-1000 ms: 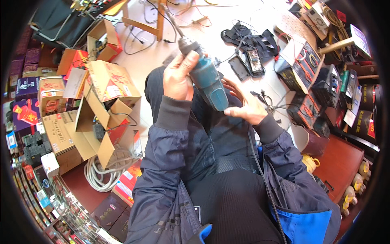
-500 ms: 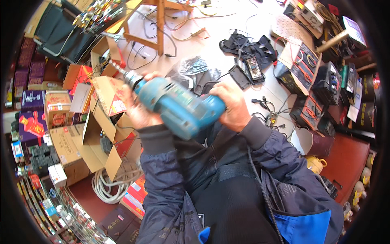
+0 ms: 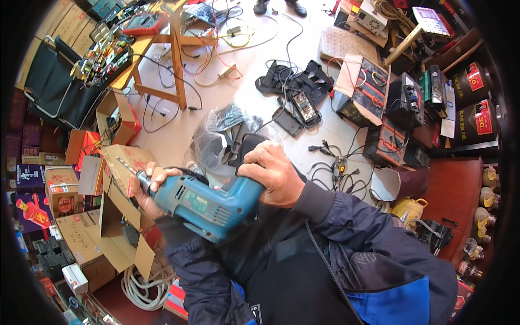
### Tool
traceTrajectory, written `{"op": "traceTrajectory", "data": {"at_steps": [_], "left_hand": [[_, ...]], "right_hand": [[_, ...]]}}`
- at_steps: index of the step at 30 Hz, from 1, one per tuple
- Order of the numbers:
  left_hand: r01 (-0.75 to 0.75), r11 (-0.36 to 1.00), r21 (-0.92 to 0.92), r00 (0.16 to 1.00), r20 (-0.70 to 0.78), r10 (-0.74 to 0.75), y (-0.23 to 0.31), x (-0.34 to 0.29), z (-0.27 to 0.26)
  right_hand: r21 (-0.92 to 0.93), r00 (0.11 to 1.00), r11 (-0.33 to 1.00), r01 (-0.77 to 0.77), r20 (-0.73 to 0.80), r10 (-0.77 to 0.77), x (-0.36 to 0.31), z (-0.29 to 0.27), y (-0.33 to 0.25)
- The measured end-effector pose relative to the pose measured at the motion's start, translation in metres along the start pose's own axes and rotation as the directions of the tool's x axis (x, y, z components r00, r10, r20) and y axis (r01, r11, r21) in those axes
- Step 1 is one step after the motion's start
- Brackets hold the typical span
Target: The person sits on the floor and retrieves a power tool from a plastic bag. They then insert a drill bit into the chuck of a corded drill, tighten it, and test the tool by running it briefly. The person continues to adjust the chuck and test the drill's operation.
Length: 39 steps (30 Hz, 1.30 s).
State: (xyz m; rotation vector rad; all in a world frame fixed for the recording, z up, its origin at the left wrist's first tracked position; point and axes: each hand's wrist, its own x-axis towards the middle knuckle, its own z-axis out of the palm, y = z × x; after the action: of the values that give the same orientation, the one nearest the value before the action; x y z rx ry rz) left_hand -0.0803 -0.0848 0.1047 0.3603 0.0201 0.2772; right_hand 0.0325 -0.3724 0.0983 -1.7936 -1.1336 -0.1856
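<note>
Cluttered room, pale floor; 1 teal drill in your 2 hands, left of centre.
Your left hand has its fingers curled round the front end by the chuck; your right hand, knuckles up, is clamped on the handle. 1 bit points up-left. 2 dark shoes at the top edge. 1.0 s ago your right fingers were spread beside the drill.

Way through between plastic bag and cable tangle; carton beyond drill bit, clearance hard to judge.
</note>
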Motion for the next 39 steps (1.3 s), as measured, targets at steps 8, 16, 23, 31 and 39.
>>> {"op": "traceTrajectory", "data": {"at_steps": [8,16,23,31,39], "left_hand": [[-0.177,0.98,0.087,0.973,0.169,0.161,0.004,-0.003,0.064],[-0.345,0.903,0.257,0.92,0.282,0.272,0.018,-0.029,0.116],[-0.437,0.878,0.194,0.887,0.251,0.387,0.048,-0.061,0.121],[-0.54,0.818,0.198,0.841,0.123,0.526,0.101,-0.097,0.107],[-0.528,0.82,0.219,0.836,-0.037,0.548,0.117,-0.112,0.082]], "right_hand": [[0.082,0.997,0.996,0.026,-0.074,-0.02,0.032,-0.013,0.019],[0.092,0.997,0.993,0.078,0.002,-0.078,0.062,-0.01,0.025],[0.053,0.993,0.998,-0.034,0.116,0.027,0.047,-0.03,0.078],[-0.367,0.979,0.909,-0.199,-0.118,0.167,0.014,-0.075,0.165],[-0.545,0.944,0.775,-0.32,-0.249,0.216,0.0,-0.128,0.211]]}}
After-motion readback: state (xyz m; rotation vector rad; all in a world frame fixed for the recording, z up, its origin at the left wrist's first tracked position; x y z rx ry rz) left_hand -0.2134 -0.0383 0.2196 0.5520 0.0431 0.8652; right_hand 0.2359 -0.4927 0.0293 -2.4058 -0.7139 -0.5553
